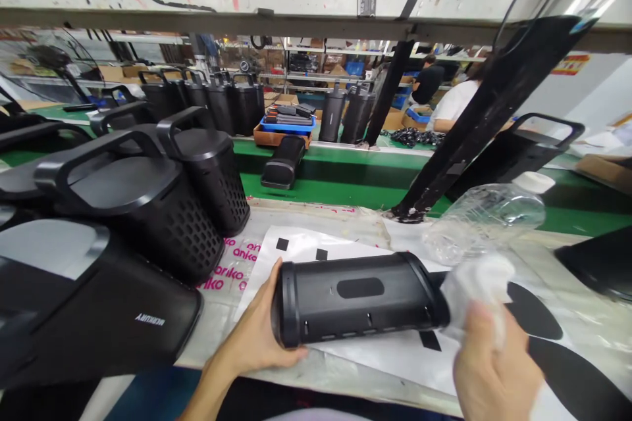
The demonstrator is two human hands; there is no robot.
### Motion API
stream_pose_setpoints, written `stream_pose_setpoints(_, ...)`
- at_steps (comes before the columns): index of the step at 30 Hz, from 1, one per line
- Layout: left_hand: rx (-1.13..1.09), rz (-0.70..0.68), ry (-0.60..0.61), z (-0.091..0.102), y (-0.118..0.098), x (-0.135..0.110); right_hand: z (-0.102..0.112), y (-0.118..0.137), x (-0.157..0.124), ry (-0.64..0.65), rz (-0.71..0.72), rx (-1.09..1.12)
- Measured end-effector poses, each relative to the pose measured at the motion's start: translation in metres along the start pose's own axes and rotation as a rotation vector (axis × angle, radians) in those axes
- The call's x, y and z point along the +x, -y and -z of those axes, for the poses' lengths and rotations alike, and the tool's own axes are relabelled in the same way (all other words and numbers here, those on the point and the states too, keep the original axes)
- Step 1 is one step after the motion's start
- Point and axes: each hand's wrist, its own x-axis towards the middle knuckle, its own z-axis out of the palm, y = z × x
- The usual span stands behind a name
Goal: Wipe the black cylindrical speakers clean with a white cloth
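A black portable speaker (316,299) lies on its side before me, a dark oval panel on its upper face. My left hand (261,332) is closed around its left end, with the thumb low and the fingers partly hidden behind. Blurred by motion, my right hand (494,365) grips a crumpled white cloth (481,289) at the speaker's right end, by its handle. Under the speaker is a white sheet (385,371) with black squares and black ovals.
Several black speakers with handles (192,171) crowd the left; one lying speaker (99,302) reads MERKURY. A clear plastic bottle (494,214) lies at right, beside a slanted black post (474,125). Beyond runs a green conveyor (340,181) with another speaker (284,161). People (459,105) sit farther back.
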Motion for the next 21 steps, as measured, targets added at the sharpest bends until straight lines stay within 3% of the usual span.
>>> stream_pose_setpoints(4, -0.025, -0.035, -0.026, -0.001, 0.0, 0.001, -0.039, 0.047, -0.005, 0.055, 0.491, -0.101)
stream_pose_setpoints(8, -0.054, -0.049, -0.04, -0.003, 0.001, 0.002, -0.063, 0.098, -0.025, 0.114, 0.689, -0.045)
stream_pose_setpoints(12, -0.044, -0.058, -0.075, -0.005, 0.0, 0.002, -0.063, 0.128, -0.043, 0.22, 0.794, 0.105)
stream_pose_setpoints(16, -0.087, -0.087, -0.063, -0.003, -0.001, -0.001, -0.039, 0.121, -0.041, 0.398, 0.914, 0.228)
stream_pose_setpoints(18, -0.104, -0.056, -0.047, 0.0, -0.002, -0.001, -0.022, 0.106, -0.037, 0.66, 0.895, 0.329)
stream_pose_setpoints(19, -0.085, -0.037, -0.044, 0.003, -0.003, 0.0, -0.013, 0.097, -0.035, 0.809, 0.805, 0.381)
stream_pose_setpoints(21, 0.005, -0.019, -0.045, 0.009, -0.005, 0.004, 0.003, 0.075, -0.031, 1.023, 0.481, 0.444)
